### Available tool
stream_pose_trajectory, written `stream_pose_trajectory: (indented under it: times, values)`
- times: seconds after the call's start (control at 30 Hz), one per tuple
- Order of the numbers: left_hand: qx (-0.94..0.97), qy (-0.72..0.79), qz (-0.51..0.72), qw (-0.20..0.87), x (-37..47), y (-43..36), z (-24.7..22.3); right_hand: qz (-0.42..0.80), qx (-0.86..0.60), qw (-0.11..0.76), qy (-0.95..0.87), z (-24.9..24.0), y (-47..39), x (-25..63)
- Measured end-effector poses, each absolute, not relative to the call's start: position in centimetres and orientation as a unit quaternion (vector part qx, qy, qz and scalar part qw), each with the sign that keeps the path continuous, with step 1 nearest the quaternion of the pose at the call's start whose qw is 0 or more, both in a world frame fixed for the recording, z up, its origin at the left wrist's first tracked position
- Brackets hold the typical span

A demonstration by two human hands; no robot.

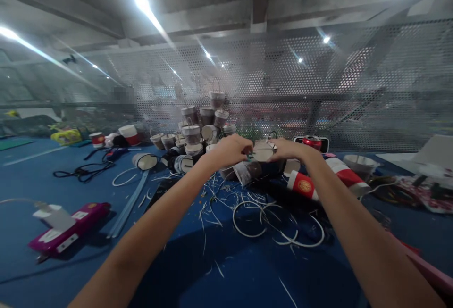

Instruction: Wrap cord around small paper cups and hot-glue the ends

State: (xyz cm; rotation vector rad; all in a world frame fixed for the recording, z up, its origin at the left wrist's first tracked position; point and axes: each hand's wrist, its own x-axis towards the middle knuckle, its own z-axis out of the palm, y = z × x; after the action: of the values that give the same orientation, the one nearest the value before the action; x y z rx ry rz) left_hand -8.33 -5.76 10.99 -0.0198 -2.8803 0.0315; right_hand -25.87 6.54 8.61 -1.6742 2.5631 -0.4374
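Near the far side of the blue table, my right hand (283, 149) grips a round, pale-lidded pot (262, 151) at its right edge. Just left of that pot, my left hand (235, 149) is closed, fingertips pinched on something small that I cannot make out. Below my hands lies a grey, cloth-wrapped cup (244, 172) on its side. Behind my left hand stands a pile of small grey pots (191, 134), some with wire handles. White rings of cord (249, 235) and thin scraps lie in front of the hands.
A purple power strip (71, 229) with a white plug is at the left. Black cables (83, 171) and a clear strip (130, 204) lie beyond it. Red and white cups (303, 184) and a red can (312, 143) sit at the right, before a perforated metal screen (354, 77).
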Motion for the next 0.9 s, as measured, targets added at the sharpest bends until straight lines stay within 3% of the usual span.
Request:
stream_pose_trajectory:
  times: [0.23,0.47,0.67,0.8,0.9]
  values:
    - [0.111,-0.962,0.072,0.239,-7.2,-7.4,12.7,-0.184,-0.541,-0.016,0.821,11.9,9.2,-25.7]
    - [0.185,-0.971,0.107,0.105,-8.2,-10.7,9.9,-0.200,-0.582,0.149,0.774,13.1,9.5,-22.2]
    - [0.112,-0.987,0.044,0.105,-8.5,-12.4,8.8,-0.139,-0.556,0.165,0.803,12.3,8.9,-21.8]
    - [0.076,-0.992,0.018,0.098,-8.9,-12.4,8.5,-0.108,-0.532,0.254,0.800,11.5,8.7,-22.3]
    - [0.071,-0.996,0.009,0.061,-8.8,-12.0,9.0,-0.122,-0.553,0.233,0.791,11.5,8.7,-22.8]
